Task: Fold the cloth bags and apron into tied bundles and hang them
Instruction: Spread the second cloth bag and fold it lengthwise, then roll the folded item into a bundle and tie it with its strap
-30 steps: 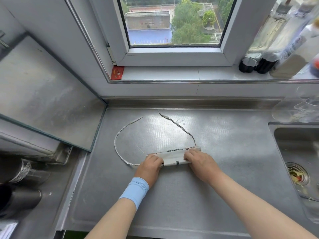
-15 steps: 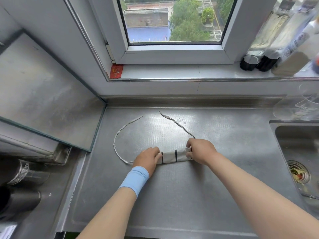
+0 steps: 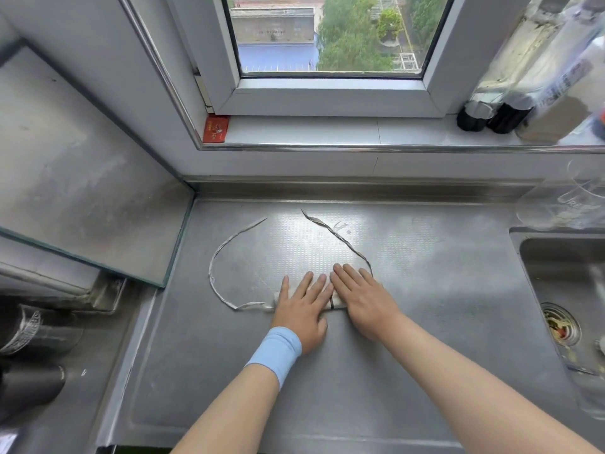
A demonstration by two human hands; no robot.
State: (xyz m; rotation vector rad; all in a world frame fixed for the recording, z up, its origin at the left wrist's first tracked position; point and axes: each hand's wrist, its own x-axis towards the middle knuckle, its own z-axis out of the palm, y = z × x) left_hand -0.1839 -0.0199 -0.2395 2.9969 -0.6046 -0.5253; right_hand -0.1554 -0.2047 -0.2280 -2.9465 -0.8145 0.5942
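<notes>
**Both my hands press flat on the rolled cloth**

My left hand [image 3: 302, 309] lies flat on the rolled cloth [image 3: 337, 304]. My fingers are straight and spread out. They press down and do not curl round anything. My right hand [image 3: 363, 296] lies flat just beside it, with straight fingers too. It presses on the right end of the roll. The fingers of my two hands almost touch.

The rolled cloth lies on the steel counter [image 3: 360, 381], in the middle, right in front of me. It is pale with a thin dark stripe. My hands hide most of it. I can see only a small bit between them and a little bit at the left end.

Two strings come out of the roll. The left string [image 3: 210, 273] makes a big curve on the counter and ends farther back. The right string [image 3: 340, 237] runs from under my right hand back toward the wall. The ends of the two strings are near each other but do not touch.

I wear a blue wristband [image 3: 276, 350] on my left wrist.

The sink [image 3: 563, 276] is on my right, well apart from the roll. There are food bits in its drain [image 3: 559, 326]. The window [image 3: 327, 34] is behind the counter. A red card [image 3: 215, 129] and bottles [image 3: 491, 114] with black caps sit on the sill.
</notes>
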